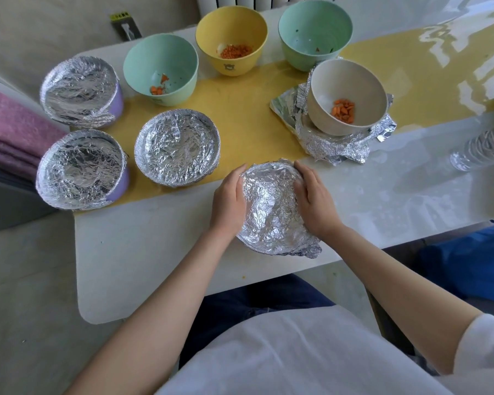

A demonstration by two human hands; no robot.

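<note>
A bowl wrapped in crinkled foil [271, 209] stands near the table's front edge. My left hand [228, 198] presses against its left side and my right hand [315, 199] presses on its right side, both with fingers curved round the foil rim. Three other foil-covered bowls stand to the left: one [177, 146] just beyond my left hand, and two purple ones [80, 169] [80, 91] at the table's left edge. A white bowl [347, 96] with orange carrot pieces sits on a loose sheet of foil [331, 143].
At the back stand a green bowl [160, 69] with a few carrot bits, a yellow bowl [231, 41] with orange bits and a nearly empty green bowl [314, 32]. A clear plastic bottle [482, 146] lies at the right. Folded purple cloth [9, 129] lies left of the table [143, 252].
</note>
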